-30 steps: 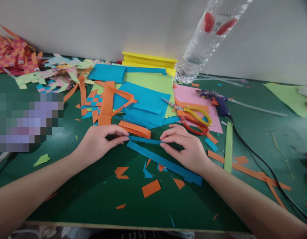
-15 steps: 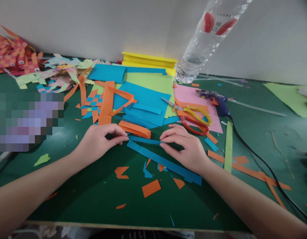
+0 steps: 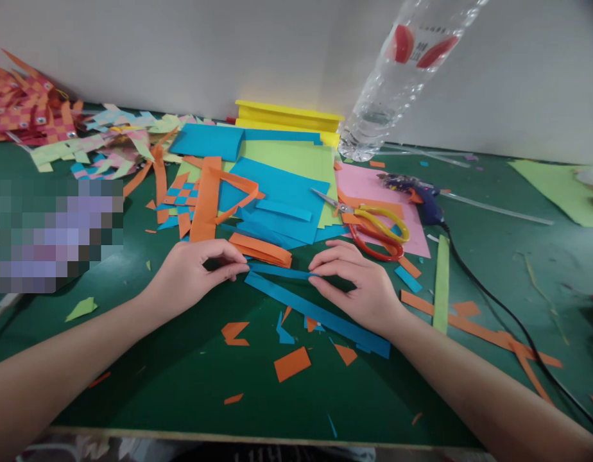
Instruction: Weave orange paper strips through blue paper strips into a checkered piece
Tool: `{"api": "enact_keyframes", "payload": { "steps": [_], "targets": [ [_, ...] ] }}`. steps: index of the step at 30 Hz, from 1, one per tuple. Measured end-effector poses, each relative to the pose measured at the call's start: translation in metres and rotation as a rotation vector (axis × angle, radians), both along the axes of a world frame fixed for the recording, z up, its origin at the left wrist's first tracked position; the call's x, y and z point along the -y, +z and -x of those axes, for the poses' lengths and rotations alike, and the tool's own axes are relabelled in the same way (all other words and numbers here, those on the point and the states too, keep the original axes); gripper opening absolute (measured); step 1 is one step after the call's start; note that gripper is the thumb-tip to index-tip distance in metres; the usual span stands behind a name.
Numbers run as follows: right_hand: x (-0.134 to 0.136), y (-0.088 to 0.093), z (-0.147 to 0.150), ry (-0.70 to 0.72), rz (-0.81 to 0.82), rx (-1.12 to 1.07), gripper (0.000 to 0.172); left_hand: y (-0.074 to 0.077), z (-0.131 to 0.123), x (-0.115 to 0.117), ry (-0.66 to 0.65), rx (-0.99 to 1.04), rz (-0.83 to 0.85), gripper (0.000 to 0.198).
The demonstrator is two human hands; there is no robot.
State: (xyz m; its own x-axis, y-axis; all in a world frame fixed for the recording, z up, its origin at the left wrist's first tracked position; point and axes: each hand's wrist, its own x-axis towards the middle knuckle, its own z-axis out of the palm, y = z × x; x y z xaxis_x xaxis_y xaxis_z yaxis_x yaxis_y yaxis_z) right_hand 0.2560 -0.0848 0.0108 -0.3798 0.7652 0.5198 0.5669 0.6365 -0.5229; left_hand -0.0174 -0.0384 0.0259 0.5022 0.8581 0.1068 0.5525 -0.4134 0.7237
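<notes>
Between my two hands stretches a narrow blue paper strip (image 3: pixel 280 272). My left hand (image 3: pixel 197 273) pinches its left end between thumb and fingers. Its right end is pinched by my right hand (image 3: pixel 357 279), whose other fingers curl loosely above. A longer blue paper strip (image 3: pixel 320 314) lies slantwise on the green table just below, running under my right hand. Right behind the held strip rests a folded orange paper strip (image 3: pixel 262 249). Orange paper scraps (image 3: pixel 292 364) and small blue scraps (image 3: pixel 284 330) are scattered nearer the table's front edge.
Scissors (image 3: pixel 380 224) with yellow and red handles lie on pink paper (image 3: pixel 364 183). A glue gun (image 3: pixel 426 202) trails a black cord down the right. A water bottle (image 3: pixel 393 83) stands at the back. Woven paper pieces (image 3: pixel 36 106) pile up at far left.
</notes>
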Motion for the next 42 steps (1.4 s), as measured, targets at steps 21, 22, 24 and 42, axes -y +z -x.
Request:
{"api": "enact_keyframes", "payload": {
  "steps": [21,22,24,42],
  "targets": [
    [0.005,0.008,0.001,0.003,-0.121,-0.032,0.012,-0.007,0.001,-0.002,-0.142,-0.069,-0.284,0.013],
    [0.005,0.007,0.001,0.023,-0.127,-0.028,0.013,-0.007,0.001,-0.001,-0.148,-0.071,-0.286,0.012],
    [0.005,0.006,0.001,0.051,-0.138,-0.025,0.016,-0.007,0.000,-0.001,-0.189,-0.064,-0.301,0.011],
    [0.007,0.003,-0.004,-0.074,-0.024,-0.401,0.020,-0.013,0.001,-0.007,-0.270,-0.210,-0.412,0.027]
  ]
}}
